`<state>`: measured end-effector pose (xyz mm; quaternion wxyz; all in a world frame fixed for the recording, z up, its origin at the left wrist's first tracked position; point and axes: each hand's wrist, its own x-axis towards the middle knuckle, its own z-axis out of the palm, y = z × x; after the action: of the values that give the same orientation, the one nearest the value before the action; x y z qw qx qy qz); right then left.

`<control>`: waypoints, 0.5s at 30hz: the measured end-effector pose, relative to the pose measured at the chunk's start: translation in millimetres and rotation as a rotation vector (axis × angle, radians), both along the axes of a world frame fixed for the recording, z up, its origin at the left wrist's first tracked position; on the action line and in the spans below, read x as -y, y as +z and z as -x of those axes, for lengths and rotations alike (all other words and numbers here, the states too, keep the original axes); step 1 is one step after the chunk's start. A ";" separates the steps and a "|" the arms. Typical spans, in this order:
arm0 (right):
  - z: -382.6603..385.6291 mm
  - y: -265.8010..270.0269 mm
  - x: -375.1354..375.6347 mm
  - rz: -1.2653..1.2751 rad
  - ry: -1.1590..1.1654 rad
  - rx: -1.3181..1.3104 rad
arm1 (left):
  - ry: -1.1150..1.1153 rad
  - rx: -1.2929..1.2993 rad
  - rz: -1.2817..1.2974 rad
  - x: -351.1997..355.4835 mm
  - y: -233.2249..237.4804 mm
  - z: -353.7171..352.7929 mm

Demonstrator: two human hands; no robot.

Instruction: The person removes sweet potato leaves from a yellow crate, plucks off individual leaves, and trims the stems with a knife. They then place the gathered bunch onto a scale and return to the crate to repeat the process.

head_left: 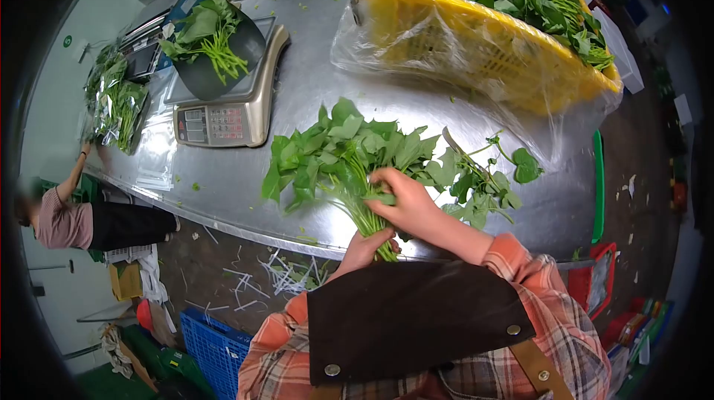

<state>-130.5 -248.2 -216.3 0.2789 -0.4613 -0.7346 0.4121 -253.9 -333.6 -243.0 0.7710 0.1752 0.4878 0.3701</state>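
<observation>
A bunch of leafy greens [349, 151] is held over the near edge of the metal table, its leaves pointing away from me. My left hand [366, 247] is closed around the lower stems. Higher up, my right hand [401, 205] pinches at the stems and a leaf on the bunch's right side; exactly what lies between its fingertips is partly hidden. Loose leafy sprigs [476, 180] lie on the table just right of the bunch.
A yellow crate [461, 46] lined with clear plastic holds more greens at the back right. Greens sit in a dark tray [201, 76] on a scale [230, 125]. Bagged greens [119, 110] lie left, near another person [71, 218]. A blue crate [216, 348] and white strips [290, 273] are on the floor.
</observation>
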 end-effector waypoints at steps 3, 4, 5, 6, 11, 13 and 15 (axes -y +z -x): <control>10.7 -16.8 -11.8 -0.082 -0.018 0.030 | -0.008 0.014 -0.015 -0.1 2.3 -4.0; 7.6 -22.3 -13.8 -0.024 -0.035 -0.052 | -0.011 0.036 -0.025 1.7 -1.4 -1.7; 3.6 -25.7 -16.0 0.034 -0.045 -0.132 | -0.006 0.060 -0.036 2.9 -6.3 1.1; -4.2 -16.8 -15.2 0.138 -0.053 -0.197 | 0.063 0.155 0.001 4.5 -13.3 3.8; -39.6 -17.0 22.4 0.503 0.054 -0.490 | 0.340 0.601 0.116 10.3 -26.0 8.6; -45.1 -17.2 37.3 0.736 0.118 -0.529 | 0.358 0.641 0.162 7.3 -19.1 7.0; -46.9 -14.4 44.6 0.804 0.261 -0.544 | 0.386 0.547 0.303 6.5 -25.9 7.5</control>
<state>-83.6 -292.8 -230.8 0.2066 -0.3123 -0.4701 0.7992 -261.4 -340.1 -268.9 0.8061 -0.1416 0.3370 0.4653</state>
